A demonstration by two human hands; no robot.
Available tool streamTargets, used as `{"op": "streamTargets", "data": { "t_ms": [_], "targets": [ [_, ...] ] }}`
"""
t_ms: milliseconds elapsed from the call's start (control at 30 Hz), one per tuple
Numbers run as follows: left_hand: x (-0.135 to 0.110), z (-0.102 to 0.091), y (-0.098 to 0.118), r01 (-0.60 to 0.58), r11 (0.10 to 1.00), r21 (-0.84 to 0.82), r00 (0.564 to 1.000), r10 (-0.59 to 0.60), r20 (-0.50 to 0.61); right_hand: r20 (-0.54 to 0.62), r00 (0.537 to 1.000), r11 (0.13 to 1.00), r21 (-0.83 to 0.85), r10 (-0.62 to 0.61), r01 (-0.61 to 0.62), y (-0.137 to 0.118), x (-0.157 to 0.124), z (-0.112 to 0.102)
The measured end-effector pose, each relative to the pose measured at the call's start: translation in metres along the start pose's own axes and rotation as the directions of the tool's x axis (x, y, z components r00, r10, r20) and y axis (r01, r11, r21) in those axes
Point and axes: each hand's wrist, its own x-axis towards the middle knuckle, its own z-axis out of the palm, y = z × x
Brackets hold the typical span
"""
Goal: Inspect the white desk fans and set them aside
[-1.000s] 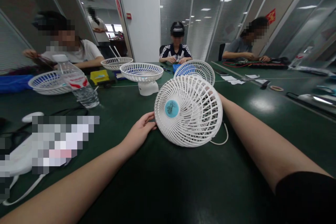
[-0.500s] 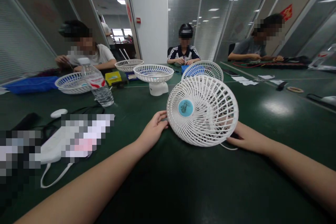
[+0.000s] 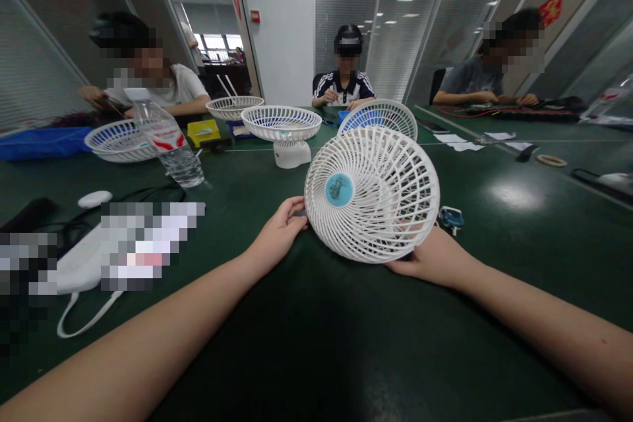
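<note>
A small white desk fan (image 3: pixel 376 211) faces me, its round grille tilted and a light-blue disc at its hub. My left hand (image 3: pixel 284 227) has its fingers closed against the left rim of the grille. Behind the lower right of the grille, my right hand (image 3: pixel 430 254) is wrapped at the fan's back; the grille hides most of its fingers. A small blue-and-white part (image 3: pixel 451 217) lies on the table just beyond my right hand. The fan's base is hidden behind the grille.
Behind the fan are another grille (image 3: pixel 400 117) and a white fan on its base (image 3: pixel 291 153). To the left stand a tilted water bottle (image 3: pixel 171 151), a white grille (image 3: pixel 119 151), a yellow box (image 3: pixel 204 133) and a blue tray (image 3: pixel 44 145). Several people sit across the green table (image 3: pixel 306 356).
My right hand has shifted left, further under the fan's grille. The blue-and-white part has come into view beside it. The whole view has shifted slightly.
</note>
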Motion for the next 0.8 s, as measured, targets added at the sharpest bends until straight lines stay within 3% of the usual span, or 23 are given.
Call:
{"op": "streamTargets", "data": {
  "t_ms": [100, 333, 533, 800],
  "targets": [
    [0.0, 0.001, 0.0, 0.001, 1.0, 0.001, 1.0, -0.001, 0.002, 0.027, 0.997, 0.997, -0.032, 0.073, -0.072, -0.007, -0.002, -0.001],
    [0.002, -0.001, 0.0, 0.007, 1.0, -0.01, 1.0, -0.007, 0.007, 0.08, 0.994, 0.993, -0.092, 0.08, -0.072, -0.011, -0.005, -0.004],
    [0.0, -0.003, 0.004, 0.021, 1.0, -0.016, 0.999, -0.02, 0.026, 0.131, 0.968, 0.973, -0.117, 0.214, -0.199, -0.028, -0.011, -0.007],
    [0.001, -0.003, -0.001, 0.014, 1.0, 0.005, 1.0, -0.014, 0.019, 0.177, 0.947, 0.958, -0.151, 0.269, -0.244, -0.04, -0.002, -0.007]
  ]
}}
